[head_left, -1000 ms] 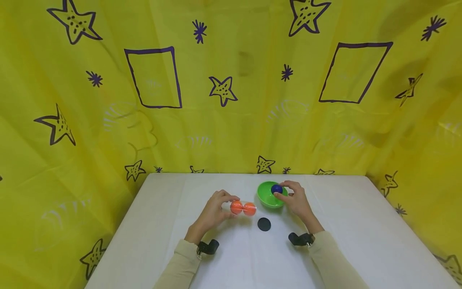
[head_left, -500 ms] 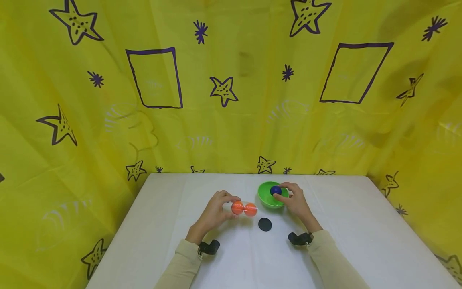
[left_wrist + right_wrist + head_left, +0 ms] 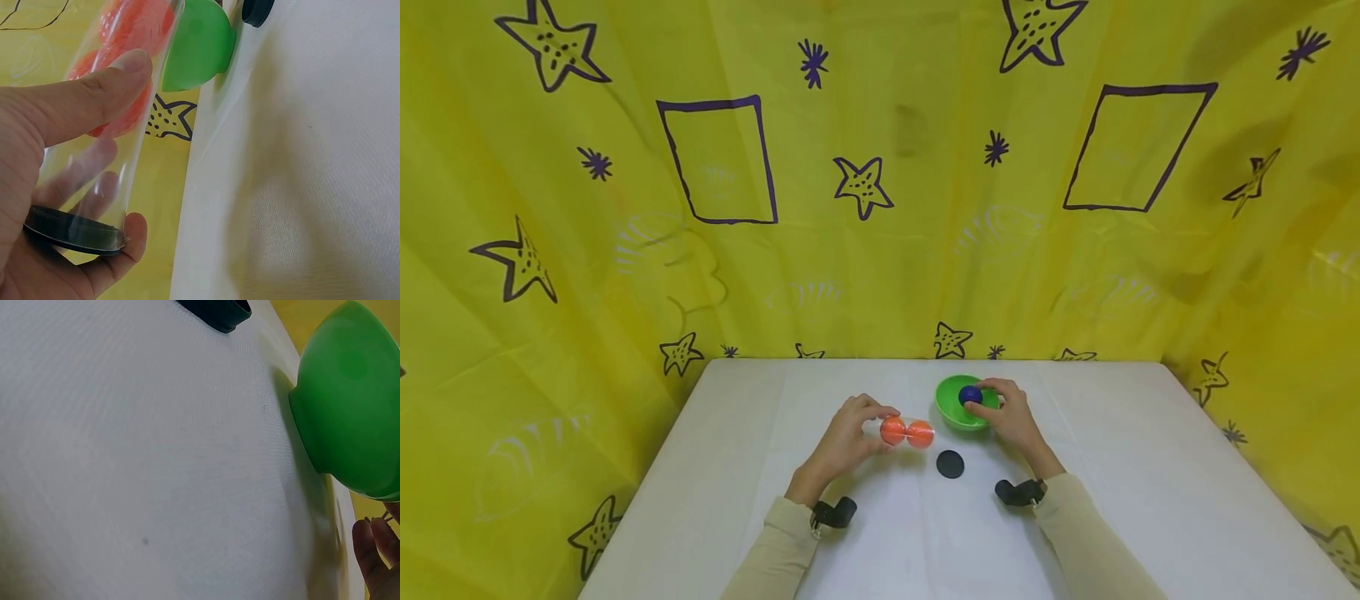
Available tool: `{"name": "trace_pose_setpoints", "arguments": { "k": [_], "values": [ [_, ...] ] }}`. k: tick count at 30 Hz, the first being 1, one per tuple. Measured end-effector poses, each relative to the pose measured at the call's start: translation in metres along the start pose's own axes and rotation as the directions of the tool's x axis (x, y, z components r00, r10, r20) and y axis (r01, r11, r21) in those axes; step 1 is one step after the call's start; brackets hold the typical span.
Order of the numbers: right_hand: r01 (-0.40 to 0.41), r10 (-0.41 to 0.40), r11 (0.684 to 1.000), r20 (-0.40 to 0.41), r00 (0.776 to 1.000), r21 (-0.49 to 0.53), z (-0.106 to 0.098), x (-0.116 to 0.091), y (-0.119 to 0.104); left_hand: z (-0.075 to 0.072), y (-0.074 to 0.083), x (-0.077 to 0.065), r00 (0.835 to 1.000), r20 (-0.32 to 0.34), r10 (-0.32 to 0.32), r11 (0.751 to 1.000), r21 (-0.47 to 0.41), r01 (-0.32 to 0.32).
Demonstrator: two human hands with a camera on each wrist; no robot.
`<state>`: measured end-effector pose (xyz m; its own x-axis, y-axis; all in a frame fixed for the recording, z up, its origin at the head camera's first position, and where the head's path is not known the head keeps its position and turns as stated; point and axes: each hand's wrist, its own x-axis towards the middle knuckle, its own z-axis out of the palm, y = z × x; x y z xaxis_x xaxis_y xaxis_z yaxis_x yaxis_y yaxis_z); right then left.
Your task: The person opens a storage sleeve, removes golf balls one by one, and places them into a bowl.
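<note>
My left hand (image 3: 844,437) grips a clear plastic tube (image 3: 134,169) that lies nearly sideways, its far end pointing right. Inside it sit two orange balls (image 3: 920,434), side by side. A black cap (image 3: 75,231) closes the tube's end at my left palm. Over the green bowl (image 3: 950,408), my right hand (image 3: 1018,421) pinches a dark blue ball (image 3: 970,396) between thumb and fingers. The right wrist view shows the bowl's outer side (image 3: 350,400) and some fingertips (image 3: 365,540) below its rim; the ball is hidden there.
A round black lid (image 3: 950,464) lies on the white table (image 3: 895,542), between the hands and nearer the person than the bowl. A yellow curtain (image 3: 880,267) with drawn stars hangs behind and along both sides of the table. Each wrist wears a black camera (image 3: 835,512).
My right hand has shifted slightly left with the blue ball, bringing it further over the bowl. The left hand and its tube are almost still.
</note>
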<state>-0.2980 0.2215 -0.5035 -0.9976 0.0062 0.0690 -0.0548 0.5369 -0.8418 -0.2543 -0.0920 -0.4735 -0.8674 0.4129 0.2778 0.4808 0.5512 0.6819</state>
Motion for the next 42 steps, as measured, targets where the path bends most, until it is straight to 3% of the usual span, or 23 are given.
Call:
{"name": "trace_pose_setpoints", "arguments": {
  "k": [11, 21, 30, 33, 38, 42],
  "values": [
    [0.043, -0.041, 0.997, -0.039, 0.998, 0.057, -0.004, 0.001, 0.004, -0.001, 0.002, -0.001, 1.0, 0.002, -0.016, 1.0, -0.002, 0.016],
    [0.004, 0.01, 0.991, -0.11, 0.994, 0.131, -0.015, -0.015, -0.004, 0.0, 0.0, -0.002, 1.0, 0.002, -0.023, 1.0, -0.003, 0.023],
    [0.047, -0.037, 0.998, -0.193, 0.98, 0.051, -0.02, -0.04, -0.024, 0.001, -0.001, -0.001, 1.0, -0.012, -0.004, 1.0, 0.009, 0.004],
    [0.074, -0.065, 0.996, -0.147, 0.987, 0.057, -0.017, -0.052, -0.033, 0.0, 0.0, -0.001, 1.0, -0.018, -0.002, 1.0, 0.015, 0.002],
    [0.133, -0.136, 0.985, 0.013, 0.991, 0.11, -0.005, -0.066, -0.039, -0.001, 0.003, -0.001, 1.0, -0.025, -0.003, 1.0, 0.014, 0.003],
    [0.1, -0.125, 0.983, 0.157, 0.98, 0.154, 0.007, -0.073, -0.039, 0.0, 0.005, -0.002, 1.0, -0.018, 0.001, 1.0, 0.007, 0.0]
  ]
}}
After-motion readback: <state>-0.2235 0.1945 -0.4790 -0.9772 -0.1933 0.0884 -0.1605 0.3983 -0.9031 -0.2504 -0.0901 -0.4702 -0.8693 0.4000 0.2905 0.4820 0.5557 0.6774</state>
